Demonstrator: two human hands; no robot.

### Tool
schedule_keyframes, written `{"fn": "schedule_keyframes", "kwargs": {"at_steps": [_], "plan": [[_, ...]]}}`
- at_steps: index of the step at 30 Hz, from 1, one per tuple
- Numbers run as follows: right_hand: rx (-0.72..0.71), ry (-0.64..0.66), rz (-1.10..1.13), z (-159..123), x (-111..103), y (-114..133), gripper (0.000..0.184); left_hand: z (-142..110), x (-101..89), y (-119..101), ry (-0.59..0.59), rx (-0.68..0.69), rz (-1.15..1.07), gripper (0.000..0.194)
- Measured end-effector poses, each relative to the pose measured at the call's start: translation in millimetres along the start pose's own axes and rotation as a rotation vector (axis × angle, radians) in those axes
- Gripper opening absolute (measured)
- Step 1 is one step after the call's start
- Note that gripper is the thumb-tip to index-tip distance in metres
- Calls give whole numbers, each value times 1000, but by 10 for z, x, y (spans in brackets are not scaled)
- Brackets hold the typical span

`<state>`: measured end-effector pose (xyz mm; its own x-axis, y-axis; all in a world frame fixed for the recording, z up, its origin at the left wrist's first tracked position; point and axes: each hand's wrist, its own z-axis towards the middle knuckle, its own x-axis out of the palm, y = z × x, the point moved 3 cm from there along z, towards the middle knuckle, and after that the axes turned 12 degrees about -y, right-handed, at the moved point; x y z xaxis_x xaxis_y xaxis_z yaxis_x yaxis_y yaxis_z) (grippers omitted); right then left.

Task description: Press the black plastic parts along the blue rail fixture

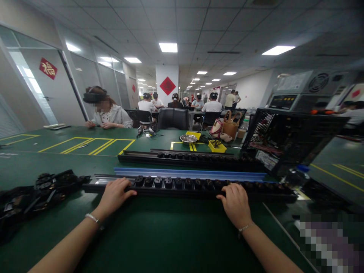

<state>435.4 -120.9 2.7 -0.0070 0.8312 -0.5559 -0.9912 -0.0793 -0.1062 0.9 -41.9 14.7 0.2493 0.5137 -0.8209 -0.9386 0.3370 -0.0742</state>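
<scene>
Head view shows a long black rail-shaped strip with a row of black sockets [182, 191] lying crosswise on the green tabletop [170, 235], the left hand [115, 195] curled over its near edge towards one end, the right hand [235, 201] gripping that edge farther along. Bare green surface opens between the forearms. Just beyond lies a blue ribbed bar [184, 173], then another black socketed strip [187, 159]. A tangled black heap of parts [42, 193] sits near the left end; an open black computer case [292, 140] stands beyond the right.
</scene>
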Motion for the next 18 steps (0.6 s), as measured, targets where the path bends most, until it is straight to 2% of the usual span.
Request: {"fn": "schedule_keyframes", "kwargs": {"at_steps": [8,13,18], "plan": [[31,-8,-8,134,259,-12,20,254,200,1,-8,-9,14,31],[49,6,-29,234,421,9,18,403,416,37,15,-34,3,30],[54,18,-37,278,520,20,17,512,600,115,-12,-55,4,30]]}}
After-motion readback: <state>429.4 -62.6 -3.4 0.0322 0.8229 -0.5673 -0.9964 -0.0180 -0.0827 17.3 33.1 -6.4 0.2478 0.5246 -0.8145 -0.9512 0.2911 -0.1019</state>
